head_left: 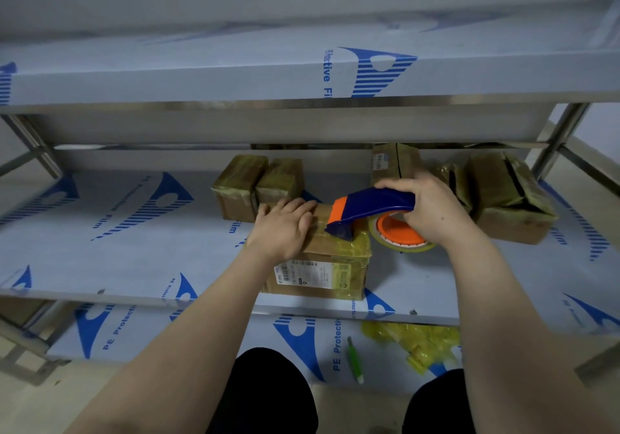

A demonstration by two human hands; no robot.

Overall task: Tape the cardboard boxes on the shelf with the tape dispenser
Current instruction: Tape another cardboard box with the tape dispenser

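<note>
Steadying the likely light, stiff cardboard box [320, 261] at the near edge of the shelf [134, 252] under a flat left hand [285, 227]; right hand [434, 209] curled round the tape dispenser [372, 203] handle, nose on its taped top

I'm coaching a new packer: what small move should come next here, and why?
Probably draw the tape dispenser rightward along the box top. Its nose touches the top, the right hand grips its handle, and the left hand lies flat on the box, steadying it.
</note>
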